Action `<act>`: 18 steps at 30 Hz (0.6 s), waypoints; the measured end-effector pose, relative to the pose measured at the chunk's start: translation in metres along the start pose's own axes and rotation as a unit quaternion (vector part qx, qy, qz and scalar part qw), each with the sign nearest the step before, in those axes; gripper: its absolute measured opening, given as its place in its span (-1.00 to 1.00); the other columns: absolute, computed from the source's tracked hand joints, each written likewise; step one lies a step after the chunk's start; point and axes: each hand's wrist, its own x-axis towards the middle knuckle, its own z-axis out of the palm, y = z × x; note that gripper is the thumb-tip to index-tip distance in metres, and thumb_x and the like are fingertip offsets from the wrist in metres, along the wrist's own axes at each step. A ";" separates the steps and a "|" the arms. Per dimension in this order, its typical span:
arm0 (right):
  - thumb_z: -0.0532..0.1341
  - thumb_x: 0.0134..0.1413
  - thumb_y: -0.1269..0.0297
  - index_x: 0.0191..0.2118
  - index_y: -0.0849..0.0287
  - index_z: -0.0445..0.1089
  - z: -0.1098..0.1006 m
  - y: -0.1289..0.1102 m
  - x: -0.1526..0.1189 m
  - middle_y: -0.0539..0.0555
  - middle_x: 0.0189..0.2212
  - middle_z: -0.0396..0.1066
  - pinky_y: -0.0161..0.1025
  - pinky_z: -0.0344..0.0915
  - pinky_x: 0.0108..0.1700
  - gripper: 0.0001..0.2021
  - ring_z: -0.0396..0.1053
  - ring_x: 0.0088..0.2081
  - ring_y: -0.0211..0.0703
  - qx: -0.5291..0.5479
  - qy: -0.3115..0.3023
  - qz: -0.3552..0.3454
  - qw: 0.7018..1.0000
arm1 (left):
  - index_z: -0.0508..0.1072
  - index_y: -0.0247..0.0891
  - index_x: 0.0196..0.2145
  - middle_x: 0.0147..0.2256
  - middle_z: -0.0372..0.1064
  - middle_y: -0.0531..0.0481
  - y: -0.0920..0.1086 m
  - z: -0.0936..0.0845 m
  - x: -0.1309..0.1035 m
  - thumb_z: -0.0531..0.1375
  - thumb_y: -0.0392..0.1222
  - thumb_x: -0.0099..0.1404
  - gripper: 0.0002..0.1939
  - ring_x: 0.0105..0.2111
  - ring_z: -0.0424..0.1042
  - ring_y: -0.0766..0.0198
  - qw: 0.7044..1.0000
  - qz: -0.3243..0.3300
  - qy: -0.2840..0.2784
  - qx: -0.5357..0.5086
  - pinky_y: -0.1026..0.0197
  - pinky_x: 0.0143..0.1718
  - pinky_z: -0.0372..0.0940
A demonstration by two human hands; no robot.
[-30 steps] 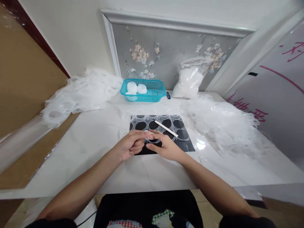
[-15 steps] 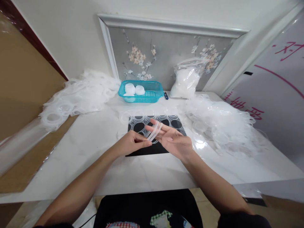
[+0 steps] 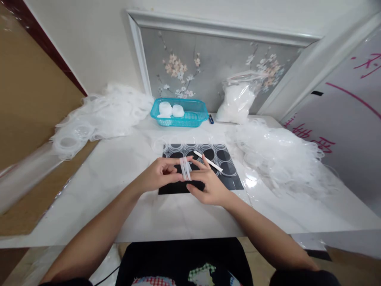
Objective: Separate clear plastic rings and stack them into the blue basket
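Several thin white translucent rings (image 3: 185, 169) are bunched between my two hands. The thumb and index finger of my left hand (image 3: 159, 172) grip them from the left. My right hand (image 3: 210, 182) has its fingertips inside or against the rings from the right, thumb apart below. A narrow white strip (image 3: 214, 164) lies slanted by the right fingers; whether it touches them is unclear. Beneath both hands lies a black sheet (image 3: 175, 188) with a pattern of circles.
Behind the sheet stands a teal basket (image 3: 193, 123) with white rolls. A large heap of clear rings (image 3: 110, 113) lies at left, another heap (image 3: 282, 153) at right. A bag of white material (image 3: 236, 103) and a small dark blue tool (image 3: 211, 118) are at the back.
The rings have turned more upright between the hands. My right hand has rotated palm downward, its fingers now pointing left. The white strip has come into sight over the sheet.
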 end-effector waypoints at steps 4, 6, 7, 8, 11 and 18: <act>0.21 0.05 0.37 0.18 -0.05 0.33 -0.003 -0.001 0.002 0.04 0.20 0.31 0.32 -0.44 0.35 -0.47 -0.15 0.39 0.16 0.088 0.021 0.066 0.994 | 0.61 -0.35 -0.21 -0.73 -0.01 0.18 0.002 -0.002 -0.003 0.27 0.11 0.14 -0.55 -0.70 -0.10 0.46 0.986 -0.026 -0.120 -0.113 0.32 -0.66 -0.16; 0.22 0.08 0.30 0.29 -0.10 0.15 -0.007 -0.004 0.000 -0.01 0.31 0.13 0.23 -0.27 0.38 -0.36 -0.15 0.40 0.07 0.208 0.015 0.052 0.977 | 0.63 -0.32 -0.35 -0.75 -0.03 0.16 0.001 -0.003 -0.003 0.25 0.18 0.17 -0.54 -0.72 -0.11 0.47 0.983 -0.028 -0.147 -0.106 0.31 -0.67 -0.19; 0.23 0.07 0.25 0.31 -0.13 0.09 -0.009 -0.005 -0.001 -0.03 0.32 0.09 0.19 -0.18 0.37 -0.33 -0.11 0.39 0.04 0.272 0.012 0.041 0.961 | 0.64 -0.31 -0.39 -0.75 -0.05 0.16 0.001 -0.003 -0.003 0.23 0.19 0.20 -0.54 -0.72 -0.11 0.47 0.984 -0.026 -0.151 -0.096 0.31 -0.67 -0.20; 0.25 0.05 0.20 0.31 -0.15 0.09 -0.011 -0.007 -0.002 -0.04 0.33 0.08 0.17 -0.10 0.36 -0.31 -0.08 0.38 0.05 0.328 0.011 0.033 0.944 | 0.64 -0.30 -0.41 -0.74 -0.06 0.16 0.001 -0.003 -0.002 0.22 0.20 0.22 -0.54 -0.71 -0.11 0.47 0.984 -0.023 -0.152 -0.086 0.31 -0.67 -0.20; 0.33 -0.12 0.03 0.27 -0.13 0.15 -0.015 -0.013 -0.003 0.00 0.33 0.09 0.16 0.01 0.32 -0.23 -0.06 0.37 0.13 0.431 0.015 0.037 0.902 | 0.64 -0.29 -0.40 -0.74 -0.06 0.16 0.001 -0.004 -0.001 0.21 0.19 0.23 -0.54 -0.71 -0.12 0.47 0.986 -0.024 -0.145 -0.074 0.32 -0.67 -0.20; 0.29 -0.29 -0.16 0.31 0.04 0.06 -0.020 -0.025 -0.001 0.15 0.34 0.05 0.10 0.01 0.32 -0.03 -0.06 0.37 0.11 0.492 0.002 0.088 0.866 | 0.65 -0.27 -0.38 -0.74 0.00 0.13 0.001 -0.008 -0.002 0.22 0.15 0.24 -0.58 -0.71 -0.05 0.45 0.989 -0.008 -0.140 -0.047 0.31 -0.67 -0.15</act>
